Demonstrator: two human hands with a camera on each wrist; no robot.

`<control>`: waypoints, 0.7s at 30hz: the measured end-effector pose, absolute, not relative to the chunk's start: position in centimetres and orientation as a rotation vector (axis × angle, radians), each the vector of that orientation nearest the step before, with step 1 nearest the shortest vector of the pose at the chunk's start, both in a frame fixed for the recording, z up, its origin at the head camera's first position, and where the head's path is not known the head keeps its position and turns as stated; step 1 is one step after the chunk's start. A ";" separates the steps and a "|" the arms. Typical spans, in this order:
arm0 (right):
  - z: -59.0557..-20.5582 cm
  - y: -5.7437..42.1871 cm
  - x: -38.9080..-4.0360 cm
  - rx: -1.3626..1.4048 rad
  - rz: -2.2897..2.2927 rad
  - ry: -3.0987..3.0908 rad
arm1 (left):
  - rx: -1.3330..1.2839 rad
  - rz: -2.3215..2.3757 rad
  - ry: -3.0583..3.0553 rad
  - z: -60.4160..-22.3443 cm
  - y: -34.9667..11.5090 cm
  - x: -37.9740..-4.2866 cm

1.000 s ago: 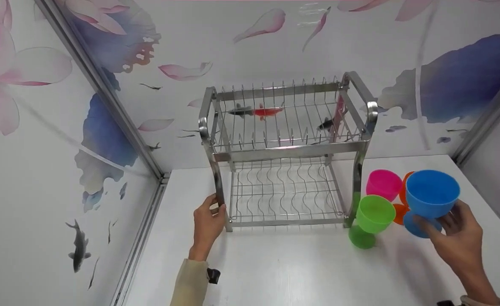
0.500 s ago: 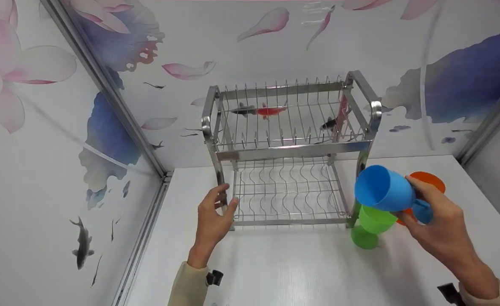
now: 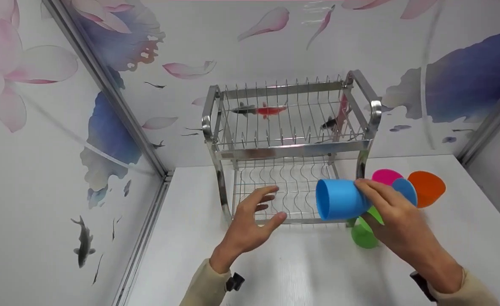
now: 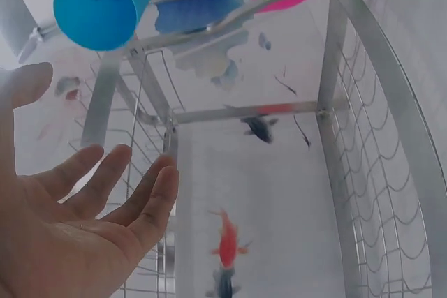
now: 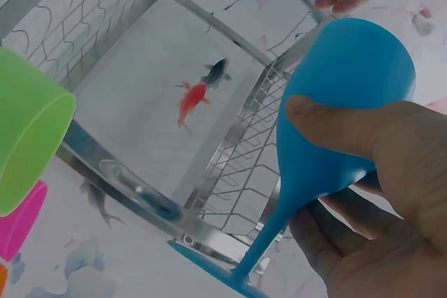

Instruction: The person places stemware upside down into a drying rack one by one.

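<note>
My right hand (image 3: 405,225) grips a blue plastic goblet (image 3: 343,199), tipped on its side with its mouth facing left. In the right wrist view the thumb (image 5: 335,127) lies along the goblet's bowl (image 5: 356,68), and the stem and base hang free. My left hand (image 3: 250,225) is in front of the dish rack, fingers spread and slightly bent, holding nothing. A gap separates it from the goblet's rim. Behind the right hand stand a green goblet (image 3: 364,237), a pink goblet (image 3: 386,176) and an orange goblet (image 3: 429,189), each partly hidden.
A two-tier metal dish rack (image 3: 292,151) stands at the back of the white table (image 3: 283,272), with wire slots above and a wavy wire shelf (image 3: 294,182) below. Printed panels wall the table in at the back and sides.
My right hand has carried the blue goblet left and tipped it from upright to sideways. My left hand has let go of the rack's left leg and moved right, towards the goblet.
</note>
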State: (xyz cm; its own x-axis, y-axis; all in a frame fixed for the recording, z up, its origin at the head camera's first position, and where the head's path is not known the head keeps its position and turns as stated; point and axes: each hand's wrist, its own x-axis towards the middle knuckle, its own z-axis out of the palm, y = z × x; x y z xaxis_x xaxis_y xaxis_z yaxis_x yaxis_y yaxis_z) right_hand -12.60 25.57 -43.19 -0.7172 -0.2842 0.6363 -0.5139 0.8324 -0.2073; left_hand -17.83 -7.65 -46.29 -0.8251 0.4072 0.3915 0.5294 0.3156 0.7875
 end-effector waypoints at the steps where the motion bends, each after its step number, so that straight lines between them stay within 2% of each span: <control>1: -43.2 25.2 -12.7 0.581 0.487 -2.412 | -0.897 -1.550 -2.448 -46.2 -7.3 -17.7; 10: -43.4 22.4 -13.5 0.620 0.401 -2.442 | -0.965 -1.585 -2.471 -45.4 -4.9 -17.8; 21: -43.6 21.1 -14.0 0.632 0.385 -2.466 | -0.990 -1.657 -2.451 -45.7 -4.3 -18.1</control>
State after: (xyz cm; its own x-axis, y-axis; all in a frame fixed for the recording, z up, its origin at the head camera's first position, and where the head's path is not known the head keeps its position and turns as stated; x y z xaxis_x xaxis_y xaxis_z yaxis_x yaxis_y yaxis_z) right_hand -13.98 21.13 -43.61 -0.7323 -0.3529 0.5824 -0.5135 0.8479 -0.1319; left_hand -18.12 -4.25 -45.67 -0.7983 0.4869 0.3543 0.5102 0.2343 0.8276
